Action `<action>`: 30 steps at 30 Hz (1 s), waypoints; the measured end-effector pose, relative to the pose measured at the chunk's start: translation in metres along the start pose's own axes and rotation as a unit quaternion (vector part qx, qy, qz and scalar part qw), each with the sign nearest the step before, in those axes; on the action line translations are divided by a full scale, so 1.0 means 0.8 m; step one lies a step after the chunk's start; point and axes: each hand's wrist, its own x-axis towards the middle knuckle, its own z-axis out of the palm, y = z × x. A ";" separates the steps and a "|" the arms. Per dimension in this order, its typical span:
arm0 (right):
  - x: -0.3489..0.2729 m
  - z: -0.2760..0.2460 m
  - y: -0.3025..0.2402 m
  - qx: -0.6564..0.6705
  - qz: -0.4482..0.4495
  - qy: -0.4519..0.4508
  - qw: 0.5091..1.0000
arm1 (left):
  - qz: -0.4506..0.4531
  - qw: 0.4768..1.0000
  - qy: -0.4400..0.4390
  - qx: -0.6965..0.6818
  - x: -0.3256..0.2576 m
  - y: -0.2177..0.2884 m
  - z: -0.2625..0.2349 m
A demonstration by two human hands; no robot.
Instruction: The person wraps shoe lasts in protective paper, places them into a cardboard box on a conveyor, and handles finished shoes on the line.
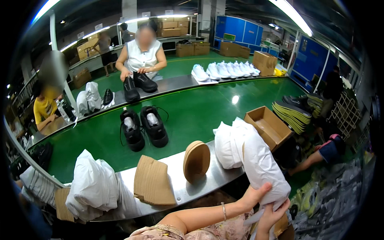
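White tissue paper (262, 164) is gripped at lower right, off the steel ledge (188, 192): left hand (253, 197) closed on its lower edge, right hand (271, 214) pinched underneath. Black shoe pair (143, 128) sits on green belt (200, 112), well apart.

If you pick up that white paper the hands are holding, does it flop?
Probably floppy: the white paper droops and creases where the left hand and right hand pinch its lower end. It likely weighs little, since it looks thin and crumpled, and could tear easily.
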 end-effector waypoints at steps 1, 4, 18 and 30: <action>-0.006 0.004 -0.002 -0.034 -0.011 0.014 0.999 | 0.016 1.000 0.021 -0.006 -0.003 0.004 0.004; -0.015 0.019 0.020 0.012 -0.088 0.087 0.992 | 0.013 0.997 0.015 -0.074 -0.005 -0.001 0.008; 0.013 0.028 -0.014 0.209 0.136 -0.084 0.965 | 0.048 0.992 -0.084 0.081 -0.006 0.015 -0.004; 0.018 0.006 -0.006 0.724 0.293 -0.289 0.554 | 0.016 0.993 -0.117 0.006 0.003 0.033 -0.011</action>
